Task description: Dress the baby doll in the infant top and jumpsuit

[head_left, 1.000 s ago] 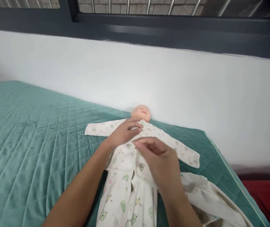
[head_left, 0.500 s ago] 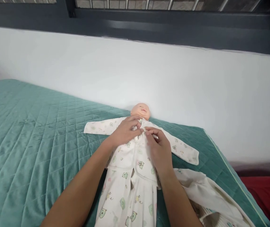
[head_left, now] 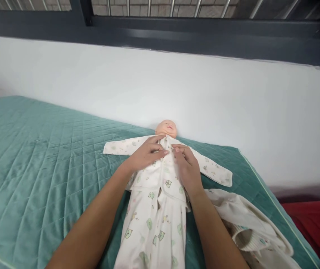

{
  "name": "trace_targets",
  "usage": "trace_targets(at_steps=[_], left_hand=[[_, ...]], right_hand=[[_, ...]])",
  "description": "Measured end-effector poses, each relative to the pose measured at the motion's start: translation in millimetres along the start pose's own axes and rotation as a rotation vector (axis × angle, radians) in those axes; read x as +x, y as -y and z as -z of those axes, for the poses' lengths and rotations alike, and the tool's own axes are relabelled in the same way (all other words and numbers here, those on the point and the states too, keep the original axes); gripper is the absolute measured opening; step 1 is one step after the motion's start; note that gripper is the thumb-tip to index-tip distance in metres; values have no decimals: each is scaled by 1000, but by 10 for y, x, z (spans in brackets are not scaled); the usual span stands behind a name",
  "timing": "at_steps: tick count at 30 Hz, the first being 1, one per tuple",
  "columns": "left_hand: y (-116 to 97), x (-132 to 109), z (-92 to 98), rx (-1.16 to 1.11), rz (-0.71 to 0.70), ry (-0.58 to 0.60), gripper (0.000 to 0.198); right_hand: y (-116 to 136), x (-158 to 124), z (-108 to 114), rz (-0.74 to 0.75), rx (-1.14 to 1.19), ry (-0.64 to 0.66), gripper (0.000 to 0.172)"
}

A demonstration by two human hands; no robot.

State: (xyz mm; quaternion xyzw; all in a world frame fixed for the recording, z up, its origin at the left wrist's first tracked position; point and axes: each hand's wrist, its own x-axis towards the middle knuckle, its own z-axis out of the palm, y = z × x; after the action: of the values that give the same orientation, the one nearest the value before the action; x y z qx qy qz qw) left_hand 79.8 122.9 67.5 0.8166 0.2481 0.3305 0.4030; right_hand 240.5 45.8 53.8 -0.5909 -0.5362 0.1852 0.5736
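A baby doll (head_left: 166,127) lies on its back, dressed in a white jacket (head_left: 168,175) with small animal prints and matching trousers (head_left: 157,228). My left hand (head_left: 148,152) rests on the chest beside the front opening, its thumb and forefinger apart. On the other side of the opening, my right hand (head_left: 187,164) lies close to the upper front edge with loosely bent fingers, slightly blurred. No fabric shows pinched between the fingers of either hand. The jacket's front edges meet at the chest and part toward the hem. Both sleeves stretch outward.
A green quilted cover (head_left: 53,168) lies under the doll. Crumpled white clothing (head_left: 249,220) with a ribbed cuff sits beside my right forearm. Behind the doll's head stands a white wall (head_left: 160,82) beneath a dark window frame (head_left: 193,35). Red material (head_left: 314,220) shows at the right.
My fingers have come away from their pinch at the jacket's upper front. My right hand has drawn slightly apart from the left, and the fabric between them lies flatter. The view has shifted a little.
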Motion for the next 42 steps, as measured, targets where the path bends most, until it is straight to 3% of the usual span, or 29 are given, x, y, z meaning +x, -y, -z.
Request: trace_targets(at_steps=[5,9,15,24,31,34,39,42], left_hand=[[37,-306,-29,-3,-13,-38,23],[79,-445,-71,-2,-29,-69,23],[124,-404,-79,19,-60,-80,22],[-2,-354,-99,35,-31,-144,9],[18,-385,-110,-132,67,-204,14],[67,-368,-98,-302,96,-366,18],[286,-363,42,-700,262,-825,24],[515,-395,145,-792,295,-1037,28]], right_hand=[[-36,-226,-42,92,-83,4,11],[-29,-390,-50,73,-90,-9,22],[3,-366,-53,66,-115,39,22],[-23,-313,-76,128,-154,28,20],[51,-331,-59,100,-154,63,9],[62,-340,-54,56,-154,66,6],[23,-329,-59,20,-69,19,8],[-6,-320,-86,-25,45,-83,12]])
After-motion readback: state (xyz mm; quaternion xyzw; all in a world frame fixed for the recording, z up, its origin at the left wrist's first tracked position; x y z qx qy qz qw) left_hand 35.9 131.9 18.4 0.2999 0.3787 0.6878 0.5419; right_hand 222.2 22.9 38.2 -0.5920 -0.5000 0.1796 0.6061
